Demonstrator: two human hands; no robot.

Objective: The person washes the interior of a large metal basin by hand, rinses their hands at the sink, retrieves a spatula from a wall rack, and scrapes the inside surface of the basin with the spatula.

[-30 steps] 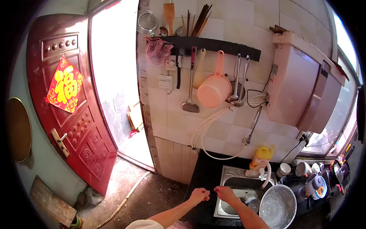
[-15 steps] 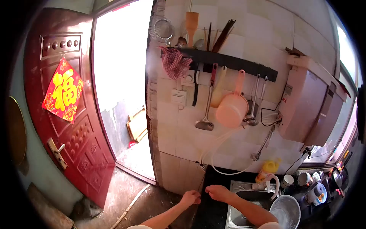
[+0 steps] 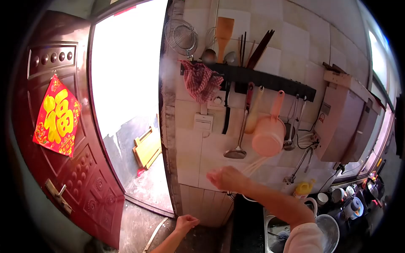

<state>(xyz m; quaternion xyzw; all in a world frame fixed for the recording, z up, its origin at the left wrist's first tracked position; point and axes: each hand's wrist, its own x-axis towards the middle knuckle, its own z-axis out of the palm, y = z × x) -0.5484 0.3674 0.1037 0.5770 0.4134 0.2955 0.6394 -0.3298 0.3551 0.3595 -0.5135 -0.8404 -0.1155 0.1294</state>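
My right hand (image 3: 228, 179) is raised in front of the tiled wall, below the hanging utensils and apart from them. Its fingers point left and are smeared by motion. Lower down, near the doorway, my left hand (image 3: 187, 223) has its fingers curled together, with nothing showing in them. Above my right hand, a spatula (image 3: 235, 152) with a red handle hangs from the dark rack (image 3: 270, 81), with a pink dipper (image 3: 268, 137) to its right. A red checked cloth (image 3: 201, 82) drapes over the rack's left end.
At the left, a red door (image 3: 86, 177) stands open beside the bright doorway. Lower right, the sink (image 3: 276, 227) holds water, with a metal basin (image 3: 328, 227) beside it. A yellow bottle (image 3: 303, 189) and several cups stand behind. A white box (image 3: 344, 118) hangs on the wall.
My right hand has risen from above the counter to in front of the wall. My left hand has moved left and slightly down, away from the right. The view has shifted.
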